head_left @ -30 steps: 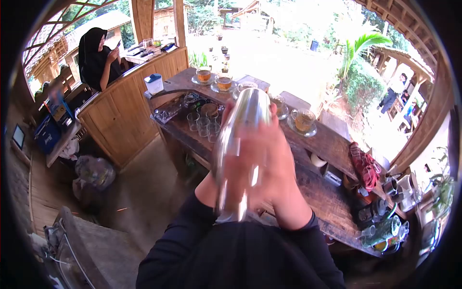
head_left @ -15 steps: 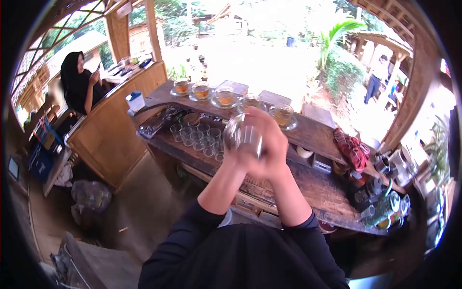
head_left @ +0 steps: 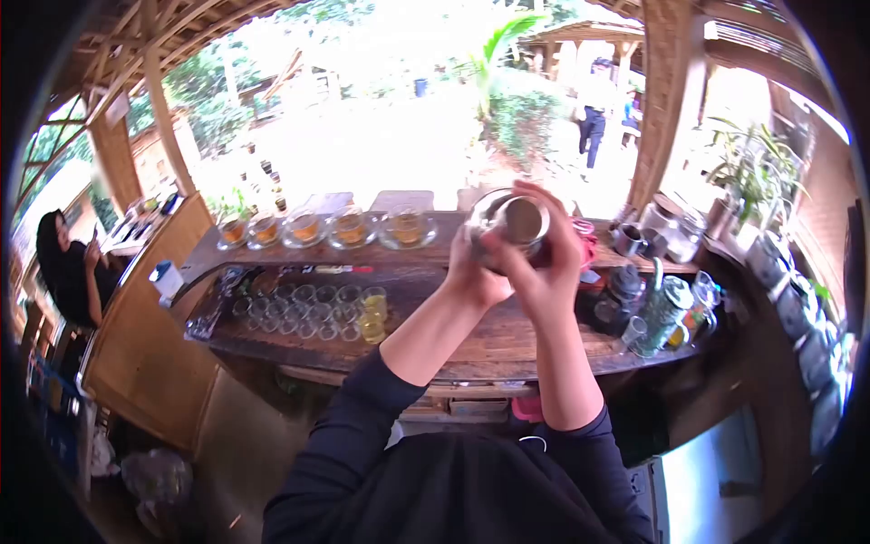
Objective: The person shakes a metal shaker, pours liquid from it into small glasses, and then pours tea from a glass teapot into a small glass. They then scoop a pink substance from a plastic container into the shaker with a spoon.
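A shiny, jar-like container (head_left: 524, 220) with a round grey end is between my two hands, raised in front of me above the counter. My left hand (head_left: 478, 274) is closed around its left side and underside. Wrapped over its right side are the fingers of my right hand (head_left: 555, 258), slightly blurred. Beyond them on the raised ledge stands a row of glass cups of amber drink (head_left: 405, 228) on saucers. Rows of small clear glasses (head_left: 304, 313) fill the lower left of the counter, and the glasses at their right end hold yellow liquid (head_left: 372, 326).
The dark wooden counter (head_left: 453, 349) runs across in front of me. At its right are a green patterned jug (head_left: 666, 313), a dark pot (head_left: 623, 288), metal mugs (head_left: 627, 238) and a red cloth (head_left: 584, 245). A white tub (head_left: 166, 279) sits left. One person (head_left: 72, 267) is at far left, another (head_left: 594, 113) outside.
My view has swung right, so the counter appears shifted left. Both hands still grip the container, whose round grey end now faces me more. The glasses with yellow liquid now show.
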Available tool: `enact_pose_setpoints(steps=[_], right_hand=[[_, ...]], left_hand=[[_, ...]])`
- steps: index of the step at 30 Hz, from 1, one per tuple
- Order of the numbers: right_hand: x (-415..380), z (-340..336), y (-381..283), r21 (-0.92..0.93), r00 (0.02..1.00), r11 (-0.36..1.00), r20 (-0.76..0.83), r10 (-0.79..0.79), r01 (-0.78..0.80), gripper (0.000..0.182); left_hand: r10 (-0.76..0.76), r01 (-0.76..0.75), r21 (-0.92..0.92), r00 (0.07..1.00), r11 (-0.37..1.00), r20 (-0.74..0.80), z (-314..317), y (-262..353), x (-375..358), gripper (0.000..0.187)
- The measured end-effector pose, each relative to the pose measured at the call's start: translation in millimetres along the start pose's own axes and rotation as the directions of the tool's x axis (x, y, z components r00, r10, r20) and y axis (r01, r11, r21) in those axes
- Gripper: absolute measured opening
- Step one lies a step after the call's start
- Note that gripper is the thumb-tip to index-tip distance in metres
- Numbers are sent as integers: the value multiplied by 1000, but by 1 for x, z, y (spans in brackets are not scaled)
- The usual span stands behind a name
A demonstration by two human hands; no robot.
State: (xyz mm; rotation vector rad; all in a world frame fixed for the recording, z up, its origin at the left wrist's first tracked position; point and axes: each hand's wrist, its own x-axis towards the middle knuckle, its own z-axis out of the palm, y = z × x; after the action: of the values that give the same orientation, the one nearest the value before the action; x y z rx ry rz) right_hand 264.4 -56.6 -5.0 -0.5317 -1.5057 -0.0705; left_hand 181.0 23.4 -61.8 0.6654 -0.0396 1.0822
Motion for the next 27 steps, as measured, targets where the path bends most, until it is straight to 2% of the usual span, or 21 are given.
enact_pose_setpoints(steps=[1, 2, 3, 4, 5, 6, 7, 9, 10, 11, 13, 14, 15, 17, 18, 19, 21, 23, 25, 26, 27], right_hand=[[8, -13, -6, -27, 992, 997, -101, 73, -76, 48], [11, -36, -25, -122, 994, 992, -101, -29, 16, 46], [8, -75, -40, -257, 825, 797, 0, -565, 547, 46], [8, -89, -40, -279, 821, 786, 14, -571, 552, 46], [9, -102, -39, -274, 821, 784, 46, -568, 558, 45], [9, -114, -38, -267, 821, 782, 77, -566, 564, 43], [7, -125, -37, -261, 823, 783, 104, -559, 565, 42], [-5, -144, -33, -251, 834, 795, 152, -531, 552, 40], [-3, -143, -11, -270, 912, 875, 27, -410, 402, 40], [5, -143, 10, -269, 954, 931, -100, -283, 248, 40], [17, -161, 1, -57, 946, 972, -252, 206, -227, 47], [19, -168, -15, -88, 961, 990, -266, 83, -110, 49], [20, -176, -39, -310, 976, 950, -188, -108, 46, 49], [13, -205, -61, -431, 818, 707, 157, -554, 561, 53], [14, -187, -64, -295, 664, 624, 54, -745, 724, 50], [2, -214, -9, -171, 226, 224, -10, -974, 959, 43], [-5, -205, -26, -516, 626, 537, -2, -780, 667, 40], [5, -235, 22, -599, 912, 731, -5, -409, 325, 49], [41, -215, 6, -347, 975, 934, -220, 3, -81, 45], [42, -219, 3, -315, 966, 945, -257, 0, -84, 47], [36, -221, -5, -396, 956, 914, -221, -191, 91, 43]], left_hand=[[-79, 68, -116, 993, 991, -89, 34, -7, 2, 48], [-47, 136, -226, 932, 964, 360, 26, -17, 7, 44], [-339, 362, -51, 908, 931, 247, 75, -10, 0, 52], [-253, 297, -10, 831, 955, 495, 96, -19, -3, 61], [-156, 216, 6, 686, 976, 710, 109, -32, -2, 70], [-42, 90, -13, 589, 996, 807, 116, -46, 2, 84], [-25, 92, -37, 593, 995, 805, 112, -57, 14, 81], [-331, 463, -92, 745, 882, 578, 87, -77, 49, 78], [-372, 473, -110, 798, 874, 474, 87, -87, 60, 62], [-116, 141, -13, 865, 990, 489, 81, -122, 64, 49], [-251, 255, -109, 966, 961, 55, 104, -135, 63, 45], [-288, 318, -151, 938, 936, 191, 124, -128, 56, 44], [-227, 405, -241, 814, 882, 535, 127, -132, 54, 50], [-340, 401, -39, 820, 915, 461, 144, -133, 51, 63], [-291, 382, -52, 779, 923, 556, 153, -141, 43, 64], [-55, 132, -45, 665, 990, 745, 166, -144, 41, 63], [-266, 399, -37, 676, 916, 687, 141, -160, 76, 61], [-356, 509, -107, 722, 854, 593, 131, -171, 115, 56], [-375, 393, -215, 919, 894, 121, 143, -182, 114, 49], [-305, 351, -167, 919, 921, 249, 149, -182, 109, 48], [-228, 291, -121, 899, 949, 374, 154, -178, 100, 47]])
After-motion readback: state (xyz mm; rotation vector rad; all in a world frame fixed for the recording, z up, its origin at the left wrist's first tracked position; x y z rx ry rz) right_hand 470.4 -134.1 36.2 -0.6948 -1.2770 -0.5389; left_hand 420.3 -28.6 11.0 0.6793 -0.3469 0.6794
